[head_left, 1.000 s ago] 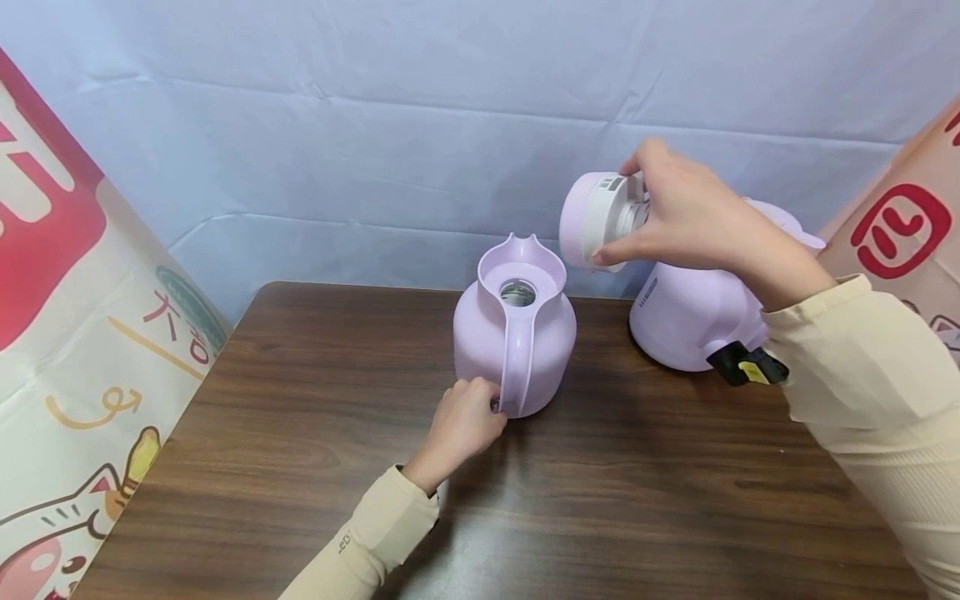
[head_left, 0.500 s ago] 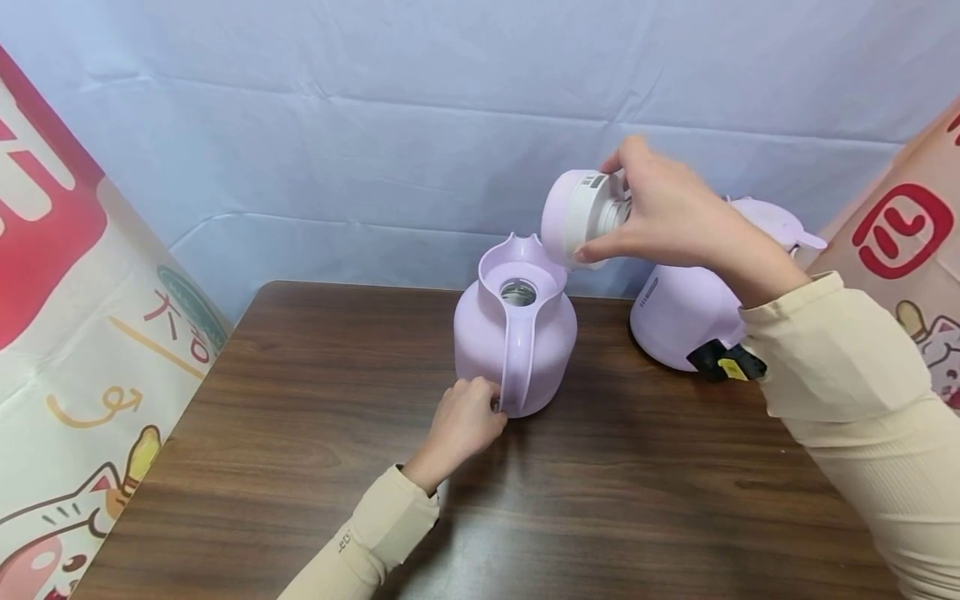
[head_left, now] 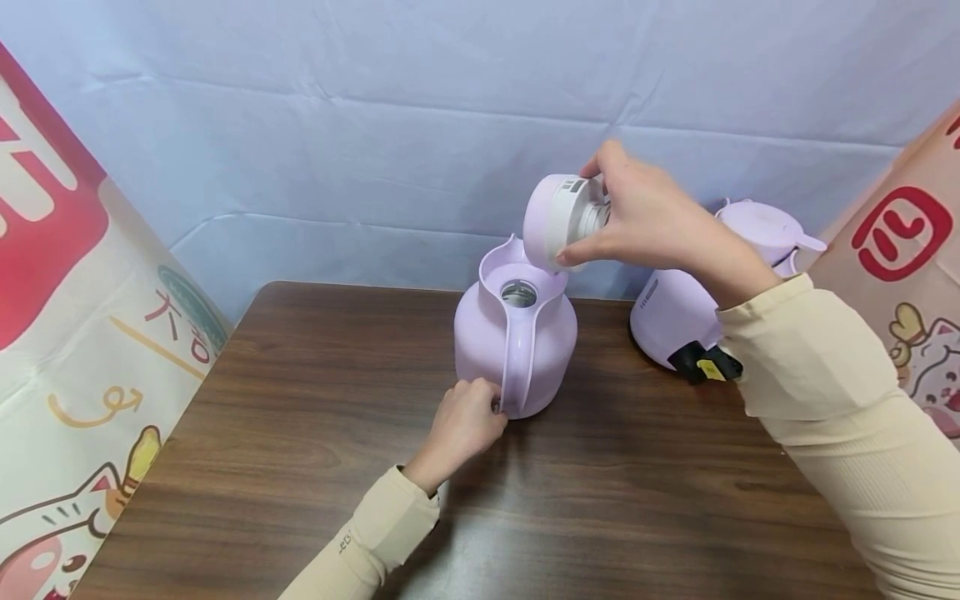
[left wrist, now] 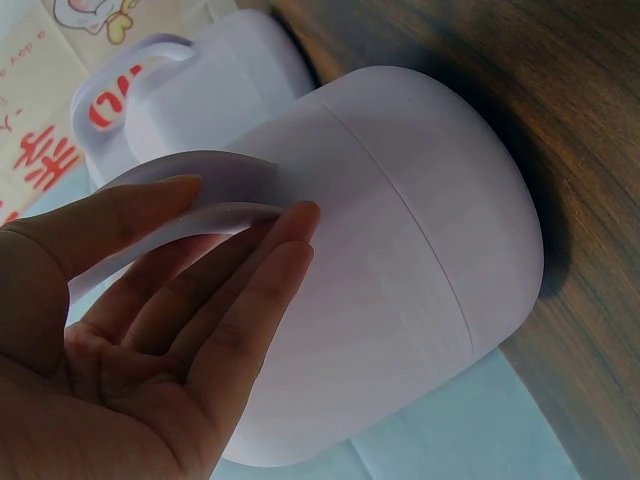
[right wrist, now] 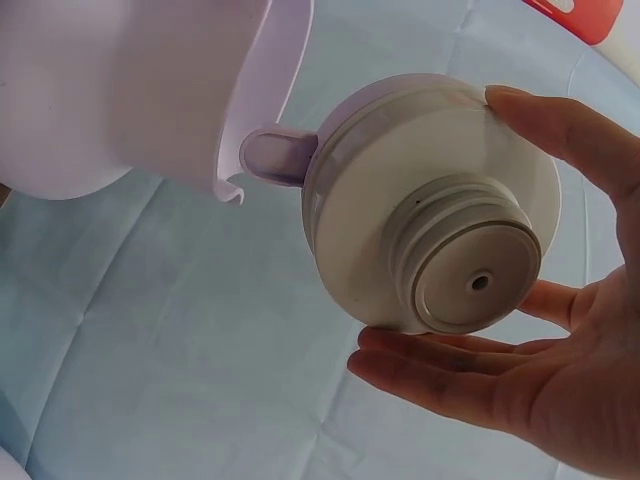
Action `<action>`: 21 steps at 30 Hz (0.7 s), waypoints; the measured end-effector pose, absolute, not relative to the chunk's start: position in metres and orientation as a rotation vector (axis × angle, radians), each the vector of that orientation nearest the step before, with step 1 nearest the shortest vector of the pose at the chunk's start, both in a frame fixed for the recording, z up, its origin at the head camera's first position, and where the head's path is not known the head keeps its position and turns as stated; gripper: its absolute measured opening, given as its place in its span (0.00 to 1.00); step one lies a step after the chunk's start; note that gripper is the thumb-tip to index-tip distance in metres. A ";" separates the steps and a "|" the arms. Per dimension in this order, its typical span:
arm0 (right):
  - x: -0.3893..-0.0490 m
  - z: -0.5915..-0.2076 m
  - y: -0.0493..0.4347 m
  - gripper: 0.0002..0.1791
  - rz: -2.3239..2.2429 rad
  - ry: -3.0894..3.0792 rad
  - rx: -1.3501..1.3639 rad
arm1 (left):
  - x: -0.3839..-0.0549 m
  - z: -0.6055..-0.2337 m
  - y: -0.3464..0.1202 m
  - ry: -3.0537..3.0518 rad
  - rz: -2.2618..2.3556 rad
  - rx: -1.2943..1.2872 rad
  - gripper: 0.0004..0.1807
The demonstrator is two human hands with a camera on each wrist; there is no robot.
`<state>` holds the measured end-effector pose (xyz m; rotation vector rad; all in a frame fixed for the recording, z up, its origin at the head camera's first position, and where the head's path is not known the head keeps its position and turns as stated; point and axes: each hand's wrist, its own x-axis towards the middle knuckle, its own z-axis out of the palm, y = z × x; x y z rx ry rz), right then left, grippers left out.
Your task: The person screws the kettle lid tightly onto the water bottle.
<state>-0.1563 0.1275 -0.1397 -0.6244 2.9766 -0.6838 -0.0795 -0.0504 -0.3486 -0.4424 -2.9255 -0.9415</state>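
A lilac thermos jug (head_left: 487, 350) stands upright on the table, its round mouth uncovered. My left hand (head_left: 463, 421) grips the lower part of its handle (head_left: 518, 358); in the left wrist view the thumb and fingers close around that handle. Up at the jug's rim, my right hand (head_left: 652, 218) holds the jug's lid (head_left: 547, 218) by its edge between thumb and fingers. The lid is tilted on its side, lilac top toward the left. Its white threaded plug (right wrist: 475, 265) and small lilac tab (right wrist: 278, 156) show in the right wrist view, the tab close to the jug's spout.
A second lilac jug (head_left: 675, 312) with its lid on stands behind the right forearm, partly hidden. A black strap with a yellow tag (head_left: 708, 365) shows at the right wrist. Pale blue cloth (head_left: 337, 150) hangs behind the brown wooden table (head_left: 315, 400).
My right hand has carried the lid leftward, from right of the jug to over its rim. More of the second jug shows now. The left hand stays on the handle.
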 end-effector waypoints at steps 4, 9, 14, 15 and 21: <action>-0.157 -0.142 0.126 0.44 -0.687 2.976 -0.625 | -0.080 -0.349 -0.050 -2.929 -0.931 -0.446 0.20; -0.157 -0.144 0.124 0.44 -0.686 2.983 -0.626 | -0.080 -0.348 -0.051 -2.931 -0.918 -0.444 0.20; -0.157 -0.146 0.122 0.43 -0.691 2.979 -0.630 | -0.080 -0.348 -0.051 -2.927 -0.909 -0.447 0.20; -0.156 -0.146 0.122 0.43 -0.690 2.977 -0.627 | -0.080 -0.349 -0.051 -2.925 -0.905 -0.449 0.20; -0.157 -0.149 0.119 0.43 -0.687 2.969 -0.629 | -0.080 -0.349 -0.051 -2.923 -0.911 -0.452 0.18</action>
